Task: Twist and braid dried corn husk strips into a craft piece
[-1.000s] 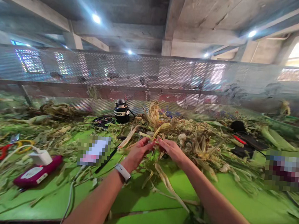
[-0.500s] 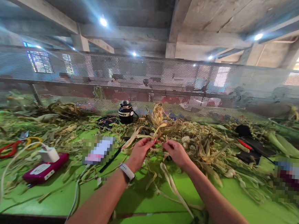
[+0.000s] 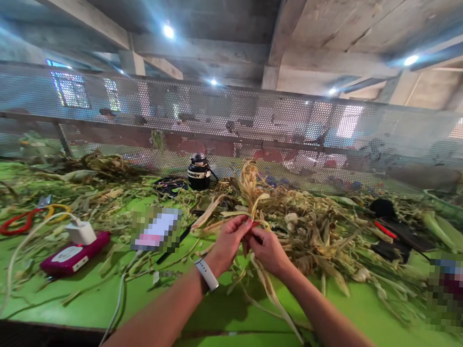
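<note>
Dried husks [image 3: 248,188] meet pinched, nearly closed hands [image 3: 250,239], fingers partly hiding their grip.

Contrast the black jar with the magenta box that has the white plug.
The black jar stands upright; the magenta box lies flat. The jar is rounded, the box oblong. The jar sits back by the mesh screen, the box nearer the front edge. Both carry white labels.

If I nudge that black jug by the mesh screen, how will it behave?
The black jug looks rigid, so it should keep its shape. Standing taller than wide, it might tip under a high push; its rounded sides could then roll.
</note>
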The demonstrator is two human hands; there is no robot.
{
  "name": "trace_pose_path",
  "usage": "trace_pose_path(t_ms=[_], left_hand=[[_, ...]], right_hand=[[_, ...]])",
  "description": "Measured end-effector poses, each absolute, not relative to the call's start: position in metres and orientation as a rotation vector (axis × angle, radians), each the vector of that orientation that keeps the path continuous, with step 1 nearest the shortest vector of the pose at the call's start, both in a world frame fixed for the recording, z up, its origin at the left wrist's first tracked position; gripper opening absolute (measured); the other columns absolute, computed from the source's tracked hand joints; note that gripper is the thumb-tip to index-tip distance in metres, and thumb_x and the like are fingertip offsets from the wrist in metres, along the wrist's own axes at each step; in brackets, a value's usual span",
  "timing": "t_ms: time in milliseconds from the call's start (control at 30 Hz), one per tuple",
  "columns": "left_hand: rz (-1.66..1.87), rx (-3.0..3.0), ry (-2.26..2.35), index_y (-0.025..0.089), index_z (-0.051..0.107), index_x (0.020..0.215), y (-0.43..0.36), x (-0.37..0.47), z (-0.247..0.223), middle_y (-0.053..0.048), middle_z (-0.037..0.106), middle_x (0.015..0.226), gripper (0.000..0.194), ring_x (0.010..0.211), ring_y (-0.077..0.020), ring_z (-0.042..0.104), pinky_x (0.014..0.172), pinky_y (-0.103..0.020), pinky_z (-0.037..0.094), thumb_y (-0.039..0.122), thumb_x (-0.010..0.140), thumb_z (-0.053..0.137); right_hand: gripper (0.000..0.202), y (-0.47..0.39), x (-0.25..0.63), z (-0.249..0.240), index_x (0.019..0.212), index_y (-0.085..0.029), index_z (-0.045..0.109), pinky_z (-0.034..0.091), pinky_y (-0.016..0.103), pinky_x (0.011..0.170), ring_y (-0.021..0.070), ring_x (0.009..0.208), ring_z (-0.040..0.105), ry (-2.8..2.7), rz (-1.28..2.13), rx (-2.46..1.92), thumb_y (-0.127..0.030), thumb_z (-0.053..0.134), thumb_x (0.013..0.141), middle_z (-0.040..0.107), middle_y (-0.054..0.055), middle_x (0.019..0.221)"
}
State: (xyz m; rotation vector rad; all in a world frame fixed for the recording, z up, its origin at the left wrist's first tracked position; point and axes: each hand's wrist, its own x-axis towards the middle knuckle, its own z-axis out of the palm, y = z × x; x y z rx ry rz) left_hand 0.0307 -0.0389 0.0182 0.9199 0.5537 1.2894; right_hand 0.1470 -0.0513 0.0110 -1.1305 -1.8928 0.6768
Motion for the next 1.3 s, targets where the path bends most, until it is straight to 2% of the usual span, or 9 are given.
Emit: trace_pose_path(t_ms=[167, 367, 467, 567, 667, 767, 900, 1067, 1300], left_hand=[[1.298, 1.004, 0.655, 0.013, 0.068, 0.069, -0.042, 0.028, 0.022, -0.001, 0.066, 0.067, 0.024, 0.063, -0.0118, 0.056, 0.062, -0.022, 0.042, 0.033, 0.058, 0.076], [1.307, 0.958, 0.657, 0.014, 0.069, 0.079, -0.038, 0.026, 0.022, -0.004, 0.069, 0.073, 0.033, 0.072, -0.0161, 0.061, 0.07, -0.026, 0.045, 0.035, 0.056, 0.078], [1.291, 0.972, 0.652, 0.014, 0.067, 0.082, -0.036, 0.023, 0.023, -0.005, 0.069, 0.077, 0.033, 0.073, -0.0163, 0.062, 0.069, -0.028, 0.047, 0.035, 0.058, 0.077], [1.204, 1.024, 0.643, 0.014, 0.065, 0.082, -0.038, 0.019, 0.025, -0.006, 0.068, 0.079, 0.031, 0.075, -0.0171, 0.063, 0.068, -0.028, 0.049, 0.035, 0.062, 0.075], [1.126, 1.026, 0.599, 0.016, 0.065, 0.084, -0.042, 0.018, 0.028, -0.007, 0.068, 0.087, 0.03, 0.084, -0.0196, 0.063, 0.071, -0.03, 0.049, 0.034, 0.062, 0.075], [1.097, 1.005, 0.606, 0.016, 0.065, 0.083, -0.042, 0.019, 0.026, -0.007, 0.068, 0.091, 0.029, 0.083, -0.0197, 0.063, 0.07, -0.029, 0.048, 0.036, 0.064, 0.073], [1.1, 1.088, 0.703, 0.015, 0.066, 0.079, -0.036, 0.021, 0.018, -0.005, 0.067, 0.077, 0.03, 0.064, -0.0115, 0.057, 0.055, -0.02, 0.04, 0.04, 0.063, 0.074], [1.072, 1.266, 0.708, 0.013, 0.066, 0.073, -0.032, 0.02, 0.015, 0.002, 0.057, 0.058, 0.034, 0.048, -0.0051, 0.039, 0.045, -0.019, 0.026, 0.044, 0.062, 0.074], [1.016, 1.274, 0.682, 0.016, 0.068, 0.073, -0.034, 0.018, 0.019, 0.0, 0.061, 0.063, 0.024, 0.052, -0.0082, 0.046, 0.05, -0.02, 0.034, 0.039, 0.066, 0.072]], right_hand=[[0.011, -0.049, 0.148, 0.007, 0.06, -0.018, 0.043, 0.031, 0.021, 0.05, 0.0092, 0.053, 0.037, -1.964, 0.79, -1.037, -0.015, 0.042, 0.071, 0.043, -0.003, 0.057], [0.016, -0.056, 0.148, 0.014, 0.058, -0.018, 0.04, 0.027, 0.021, 0.049, 0.0079, 0.052, 0.032, -2.059, 0.863, -1.025, -0.019, 0.044, 0.073, 0.037, -0.005, 0.054], [0.027, -0.062, 0.152, 0.026, 0.055, -0.017, 0.043, 0.026, 0.021, 0.049, 0.008, 0.051, 0.032, -2.029, 0.748, -1.068, -0.03, 0.05, 0.077, 0.037, -0.005, 0.052], [0.035, -0.061, 0.16, 0.036, 0.055, -0.018, 0.048, 0.029, 0.023, 0.051, 0.0094, 0.052, 0.037, -1.756, 0.468, -1.183, -0.039, 0.047, 0.082, 0.041, -0.003, 0.053], [0.032, -0.053, 0.167, 0.039, 0.058, -0.018, 0.055, 0.038, 0.026, 0.066, 0.0145, 0.068, 0.049, -1.54, 0.256, -1.273, -0.041, 0.051, 0.079, 0.053, 0.002, 0.065], [0.032, -0.047, 0.167, 0.036, 0.071, -0.017, 0.062, 0.042, 0.029, 0.076, 0.0182, 0.081, 0.054, -1.427, 0.564, -1.208, -0.048, 0.056, 0.075, 0.062, 0.005, 0.079], [0.036, -0.047, 0.16, 0.032, 0.081, -0.017, 0.064, 0.045, 0.028, 0.074, 0.0154, 0.076, 0.057, -1.286, 1.062, -0.935, -0.051, 0.064, 0.068, 0.065, 0.002, 0.079], [0.031, -0.044, 0.158, 0.025, 0.074, -0.017, 0.068, 0.045, 0.031, 0.076, 0.0162, 0.073, 0.058, -1.196, 1.025, -0.898, -0.046, 0.071, 0.062, 0.067, 0.002, 0.073], [0.037, -0.031, 0.166, 0.017, 0.069, -0.017, 0.065, 0.046, 0.03, 0.068, 0.0173, 0.068, 0.058, -1.235, 0.898, -1.024, -0.054, 0.067, 0.062, 0.065, 0.003, 0.069]])
